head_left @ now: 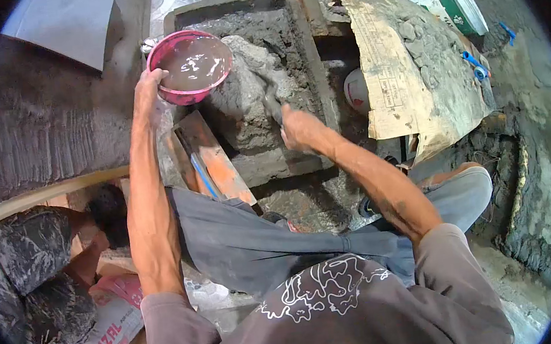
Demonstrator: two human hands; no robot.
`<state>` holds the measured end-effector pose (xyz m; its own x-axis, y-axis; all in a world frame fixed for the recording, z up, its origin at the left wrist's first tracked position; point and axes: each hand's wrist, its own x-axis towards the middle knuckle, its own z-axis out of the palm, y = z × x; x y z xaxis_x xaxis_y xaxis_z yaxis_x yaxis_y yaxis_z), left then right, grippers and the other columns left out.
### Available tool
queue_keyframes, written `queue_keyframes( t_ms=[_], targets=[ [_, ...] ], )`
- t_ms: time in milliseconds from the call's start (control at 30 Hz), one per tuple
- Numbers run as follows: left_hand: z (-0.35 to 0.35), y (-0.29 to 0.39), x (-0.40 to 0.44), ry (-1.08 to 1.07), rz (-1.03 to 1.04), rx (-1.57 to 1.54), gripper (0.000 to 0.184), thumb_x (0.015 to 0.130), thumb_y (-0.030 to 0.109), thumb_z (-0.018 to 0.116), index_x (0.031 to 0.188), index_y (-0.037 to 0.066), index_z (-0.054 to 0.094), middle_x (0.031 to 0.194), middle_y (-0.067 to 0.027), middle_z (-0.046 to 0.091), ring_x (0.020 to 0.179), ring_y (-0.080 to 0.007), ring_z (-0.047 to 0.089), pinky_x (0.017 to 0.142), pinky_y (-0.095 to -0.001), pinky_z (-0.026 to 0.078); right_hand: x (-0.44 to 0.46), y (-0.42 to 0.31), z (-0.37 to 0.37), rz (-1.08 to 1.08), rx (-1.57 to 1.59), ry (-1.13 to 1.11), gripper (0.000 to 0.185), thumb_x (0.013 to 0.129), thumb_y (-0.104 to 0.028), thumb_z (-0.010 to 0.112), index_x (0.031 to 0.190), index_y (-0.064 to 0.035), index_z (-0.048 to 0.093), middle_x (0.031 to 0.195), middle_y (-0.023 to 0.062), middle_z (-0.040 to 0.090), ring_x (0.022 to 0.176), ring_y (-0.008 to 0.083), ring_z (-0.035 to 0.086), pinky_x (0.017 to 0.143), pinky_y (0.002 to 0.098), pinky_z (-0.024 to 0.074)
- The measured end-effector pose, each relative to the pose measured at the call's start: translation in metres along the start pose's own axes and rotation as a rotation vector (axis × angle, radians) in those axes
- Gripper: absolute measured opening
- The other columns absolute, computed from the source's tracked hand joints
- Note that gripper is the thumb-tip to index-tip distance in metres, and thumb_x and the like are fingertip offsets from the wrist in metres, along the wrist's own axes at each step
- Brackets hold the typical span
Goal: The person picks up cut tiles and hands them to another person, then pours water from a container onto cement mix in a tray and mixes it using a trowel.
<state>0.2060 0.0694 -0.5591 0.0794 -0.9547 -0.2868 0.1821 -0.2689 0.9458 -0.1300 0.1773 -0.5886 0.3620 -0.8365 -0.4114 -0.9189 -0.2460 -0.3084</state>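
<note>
My left hand [150, 88] grips the rim of a pink plastic basin [190, 98] that holds murky grey water. It holds the basin tilted slightly over the left side of a rectangular mixing trough [288, 167]. A heap of wet grey mortar [242, 66] lies in the trough. My right hand [302, 128] is closed around the handle of a mortar-coated trowel [271, 103]. The trowel's blade sits against the heap, and mortar partly covers its shape.
Mortar-smeared cardboard [399, 74] lies to the right, bearing a blue tool [475, 65]. Behind it a white bucket [451, 2] lies tipped. Left of my legs are a wooden float-like board [222, 167] and a cement bag [114, 323]. A grey panel [66, 26] stands at upper left.
</note>
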Motion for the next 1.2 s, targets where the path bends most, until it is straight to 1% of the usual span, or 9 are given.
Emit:
queue_keyframes(
  t_ms=[133,300,500,633,833,867,967,1067,1200],
  targets=[
    [0.015,0.007,0.000,0.002,-0.023,0.107,0.033,0.080,0.019,0.058,0.111,0.007,0.058,0.091,-0.0020,0.054,0.084,-0.0152,0.051,0.080,-0.0303,0.042,-0.038,0.002,-0.006,0.063,-0.031,-0.042,0.036,0.079,-0.015,0.061,0.100,0.0099,0.046,0.085,0.0301,0.065,0.082,0.0431,0.066,0.072,0.0503,0.0522],
    [0.022,0.010,-0.005,-0.041,0.026,0.194,0.037,0.080,0.017,0.057,0.115,0.006,0.059,0.097,-0.0019,0.056,0.087,-0.0143,0.051,0.079,-0.0291,0.042,-0.070,-0.018,-0.061,0.100,-0.096,-0.034,0.034,0.087,-0.021,0.057,0.097,0.0098,0.047,0.083,0.0295,0.065,0.081,0.0419,0.067,0.073,0.0500,0.0535],
    [0.033,0.020,-0.014,-0.034,0.018,0.127,0.039,0.079,0.016,0.056,0.117,0.006,0.059,0.097,-0.0011,0.057,0.089,-0.0130,0.051,0.078,-0.0292,0.043,-0.012,-0.015,-0.052,0.065,-0.092,0.014,0.029,0.086,-0.016,0.056,0.102,0.0081,0.057,0.088,0.0270,0.067,0.085,0.0402,0.068,0.074,0.0471,0.0549],
    [0.019,0.013,-0.005,-0.064,-0.031,0.129,0.040,0.079,0.017,0.057,0.117,0.006,0.059,0.093,0.0003,0.057,0.087,-0.0125,0.051,0.078,-0.0291,0.043,0.024,-0.039,-0.060,0.108,-0.057,-0.006,0.021,0.082,-0.011,0.056,0.089,0.0047,0.068,0.091,0.0205,0.070,0.088,0.0377,0.069,0.077,0.0446,0.0549],
    [0.008,0.012,-0.007,-0.038,-0.014,0.126,0.039,0.078,0.017,0.058,0.115,0.005,0.059,0.091,-0.0002,0.056,0.083,-0.0125,0.051,0.077,-0.0285,0.042,0.043,-0.064,-0.091,0.230,0.101,-0.373,0.028,0.081,-0.024,0.056,0.079,0.0002,0.069,0.081,0.0177,0.069,0.077,0.0326,0.069,0.066,0.0444,0.0540],
    [0.008,0.013,-0.008,-0.037,-0.059,0.098,0.040,0.077,0.018,0.058,0.114,0.004,0.060,0.093,-0.0012,0.058,0.085,-0.0130,0.051,0.079,-0.0283,0.041,0.053,-0.028,-0.057,0.004,0.168,-0.201,0.041,0.085,-0.032,0.056,0.071,0.0055,0.064,0.063,0.0183,0.063,0.060,0.0309,0.064,0.056,0.0451,0.0495],
    [0.017,0.022,-0.025,0.021,0.061,0.233,0.041,0.077,0.019,0.058,0.115,0.004,0.060,0.095,-0.0026,0.059,0.089,-0.0144,0.052,0.082,-0.0287,0.041,0.021,0.004,-0.022,-0.105,0.180,-0.119,0.037,0.082,-0.032,0.056,0.079,0.0037,0.066,0.068,0.0236,0.063,0.065,0.0358,0.066,0.062,0.0464,0.0509],
    [0.005,0.010,-0.011,-0.066,-0.014,0.193,0.030,0.080,0.020,0.056,0.108,0.007,0.055,0.097,-0.0042,0.051,0.091,-0.0181,0.052,0.076,-0.0362,0.049,-0.024,0.009,-0.029,0.008,0.236,-0.301,0.037,0.082,-0.030,0.055,0.082,0.0057,0.064,0.075,0.0265,0.063,0.073,0.0389,0.065,0.066,0.0484,0.0502],
    [0.003,0.003,-0.009,0.002,0.015,0.187,0.038,0.077,0.020,0.057,0.111,0.004,0.062,0.094,-0.0024,0.058,0.090,-0.0140,0.052,0.082,-0.0288,0.040,-0.068,-0.015,-0.078,0.102,-0.003,-0.259,0.025,0.084,-0.019,0.054,0.083,0.0044,0.063,0.082,0.0245,0.067,0.083,0.0408,0.066,0.073,0.0499,0.0508]
  ],
)
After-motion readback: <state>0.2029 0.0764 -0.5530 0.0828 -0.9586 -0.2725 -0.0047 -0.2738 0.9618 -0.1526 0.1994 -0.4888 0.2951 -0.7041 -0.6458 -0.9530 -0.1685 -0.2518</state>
